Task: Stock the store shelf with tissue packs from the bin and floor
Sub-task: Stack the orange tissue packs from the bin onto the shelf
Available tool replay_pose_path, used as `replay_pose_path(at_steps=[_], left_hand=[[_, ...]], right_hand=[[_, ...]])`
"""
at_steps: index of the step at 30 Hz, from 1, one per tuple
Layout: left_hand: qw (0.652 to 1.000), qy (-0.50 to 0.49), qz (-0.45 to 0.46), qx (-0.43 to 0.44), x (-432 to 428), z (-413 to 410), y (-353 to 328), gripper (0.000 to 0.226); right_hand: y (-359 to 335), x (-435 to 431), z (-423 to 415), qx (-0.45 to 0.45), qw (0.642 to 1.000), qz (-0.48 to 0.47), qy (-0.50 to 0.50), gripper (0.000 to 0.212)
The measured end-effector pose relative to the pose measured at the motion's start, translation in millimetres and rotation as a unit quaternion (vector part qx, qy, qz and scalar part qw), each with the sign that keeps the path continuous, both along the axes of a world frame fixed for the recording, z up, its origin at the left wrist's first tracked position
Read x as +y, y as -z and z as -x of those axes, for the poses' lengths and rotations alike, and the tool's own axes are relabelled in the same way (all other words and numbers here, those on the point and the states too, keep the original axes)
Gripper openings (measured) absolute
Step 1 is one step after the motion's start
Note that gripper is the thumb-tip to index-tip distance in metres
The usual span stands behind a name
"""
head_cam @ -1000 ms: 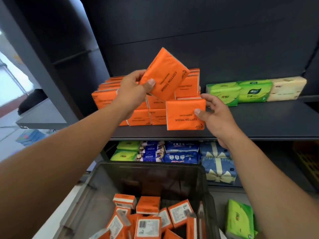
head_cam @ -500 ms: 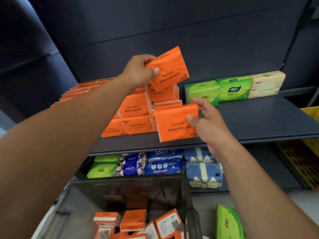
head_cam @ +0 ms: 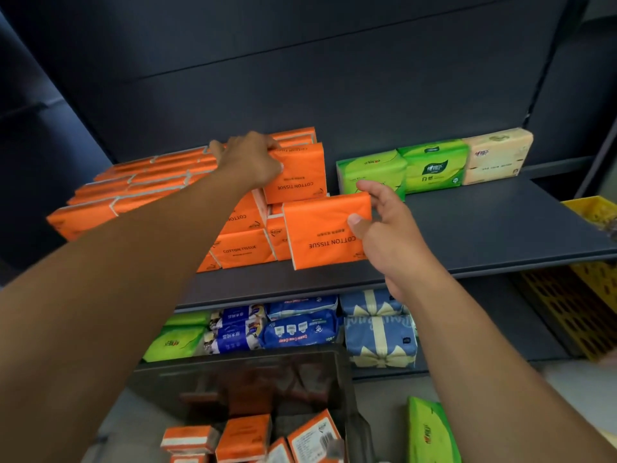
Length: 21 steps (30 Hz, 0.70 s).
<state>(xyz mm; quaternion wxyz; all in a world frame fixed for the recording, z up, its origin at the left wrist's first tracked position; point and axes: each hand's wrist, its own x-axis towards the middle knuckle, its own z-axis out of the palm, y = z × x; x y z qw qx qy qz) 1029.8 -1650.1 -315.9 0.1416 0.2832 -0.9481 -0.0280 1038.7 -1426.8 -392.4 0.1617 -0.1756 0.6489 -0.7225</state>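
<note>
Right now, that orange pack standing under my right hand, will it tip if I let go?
Probably. The orange pack stands on a narrow edge near the shelf front, leaning slightly, with only the right hand steadying it. It looks soft and light, so a nudge could topple it. Its glossy wrap may slide easily.

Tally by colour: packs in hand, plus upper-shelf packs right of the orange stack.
Orange: 2, the upper orange pack in the left hand and the front orange pack in the right hand
Green: 2, left green pack and right green pack
Cream: 1, cream pack
Total: 5
</note>
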Motion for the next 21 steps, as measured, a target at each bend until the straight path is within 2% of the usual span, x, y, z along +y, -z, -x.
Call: replay_pose_path(at_steps=[7, 11, 16, 21], left_hand=[[0.998, 0.002, 0.061, -0.007, 5, -4, 7, 0.044], [0.998, 0.003, 0.059, -0.004, 4, -14, 5, 0.044], [0.998, 0.008, 0.040, 0.049, 2, -38, 2, 0.040], [0.994, 0.028, 0.069, 0.074, -2, -70, 4, 0.036]], right_hand=[[2, 2, 3, 0.000, 1.000, 0.012, 0.027, 0.046], [-1, -5, 3, 0.021, 0.998, 0.020, 0.056, 0.043], [-8, -28, 8, 0.050, 0.993, 0.047, 0.094, 0.043], [-6, -60, 16, 0.065, 0.993, 0.036, 0.092, 0.045]])
